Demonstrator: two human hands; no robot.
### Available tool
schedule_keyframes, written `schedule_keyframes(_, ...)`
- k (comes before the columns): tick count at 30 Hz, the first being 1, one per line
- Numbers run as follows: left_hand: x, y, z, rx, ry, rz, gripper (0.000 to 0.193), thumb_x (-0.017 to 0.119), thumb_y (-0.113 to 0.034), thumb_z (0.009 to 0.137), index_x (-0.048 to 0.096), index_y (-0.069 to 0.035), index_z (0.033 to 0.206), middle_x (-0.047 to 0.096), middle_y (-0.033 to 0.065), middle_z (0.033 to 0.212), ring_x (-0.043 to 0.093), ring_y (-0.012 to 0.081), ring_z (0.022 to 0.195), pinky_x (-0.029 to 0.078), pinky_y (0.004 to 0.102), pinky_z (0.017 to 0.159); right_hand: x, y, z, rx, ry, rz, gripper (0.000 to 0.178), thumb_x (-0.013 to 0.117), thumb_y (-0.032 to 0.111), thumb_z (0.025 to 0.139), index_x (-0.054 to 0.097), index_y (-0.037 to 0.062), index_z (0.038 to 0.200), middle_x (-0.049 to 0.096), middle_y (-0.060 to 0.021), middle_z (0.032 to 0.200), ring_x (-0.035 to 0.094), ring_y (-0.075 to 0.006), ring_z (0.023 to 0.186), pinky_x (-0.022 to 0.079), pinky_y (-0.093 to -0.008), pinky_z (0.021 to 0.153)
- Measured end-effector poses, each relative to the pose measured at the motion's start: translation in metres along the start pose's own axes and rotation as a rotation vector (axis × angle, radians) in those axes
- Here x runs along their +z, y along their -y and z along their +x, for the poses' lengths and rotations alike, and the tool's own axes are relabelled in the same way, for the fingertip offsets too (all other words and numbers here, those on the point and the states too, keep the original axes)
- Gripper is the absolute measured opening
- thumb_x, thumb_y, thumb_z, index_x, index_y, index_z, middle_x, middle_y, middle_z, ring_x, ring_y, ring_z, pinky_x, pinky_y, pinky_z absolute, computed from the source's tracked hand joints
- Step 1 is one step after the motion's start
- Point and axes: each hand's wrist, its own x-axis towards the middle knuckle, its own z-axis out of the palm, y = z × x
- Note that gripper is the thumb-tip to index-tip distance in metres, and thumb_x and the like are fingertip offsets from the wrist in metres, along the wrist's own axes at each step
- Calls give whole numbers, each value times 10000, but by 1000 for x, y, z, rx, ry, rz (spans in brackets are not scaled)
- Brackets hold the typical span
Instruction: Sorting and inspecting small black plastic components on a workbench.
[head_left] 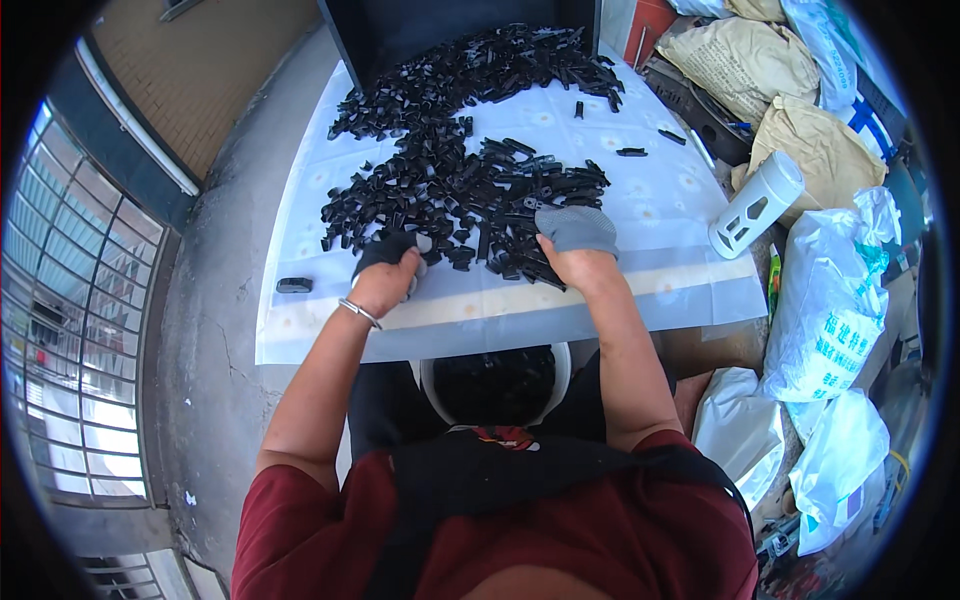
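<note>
Many small black plastic pieces [405, 185] lie in a loose heap on the white table covering. My left hand [390, 272], in a dark and grey glove, is at the heap's near left edge. Its fingers are curled in, and what they hold, if anything, is hidden. My right hand [578, 245], in a grey glove, rests at the heap's near right edge, over longer black plastic pieces [515, 262]. The glove and the back of the hand hide those fingers. Below the table edge, a white bucket [427, 385] contains more black pieces.
A large black bin [345, 50] lies open at the far end, with black pieces spilling from it. One black part [294, 285] sits alone at left. A white cylindrical container [757, 205] stands at the right edge. Several sacks [830, 300] crowd the right side.
</note>
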Motion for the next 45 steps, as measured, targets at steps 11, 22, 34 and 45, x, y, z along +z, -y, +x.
schedule_keyframes(11,36,-38,-36,-375,70,-847,152,517,-133,863,587,-57,975,583,20,735,479,90,530,377,220,425,-24,17,-18,-331,-282,394,175,583,213,773,631,52,821,611,-127,788,577,-299,760,451,-392,686)
schedule_keyframes(22,38,-19,-63,-437,35,-889,165,532,-131,858,594,-39,980,611,28,782,501,94,543,393,231,438,2,74,-30,-303,4,181,163,529,107,740,659,133,834,611,-109,833,581,-291,772,463,-394,662)
schedule_keyframes(34,37,-18,-84,-318,-161,-676,198,554,-244,859,603,-52,852,562,-8,632,431,65,450,324,203,392,-31,65,-37,-419,156,316,280,526,145,751,590,76,1014,592,-145,989,549,-317,929,434,-389,825)
schedule_keyframes(45,47,-46,-90,-168,-102,-380,317,581,-193,844,534,-48,1122,614,36,742,500,71,561,409,216,487,-12,61,-62,-391,-47,645,229,533,171,802,577,21,969,597,-159,892,554,-327,847,430,-404,770)
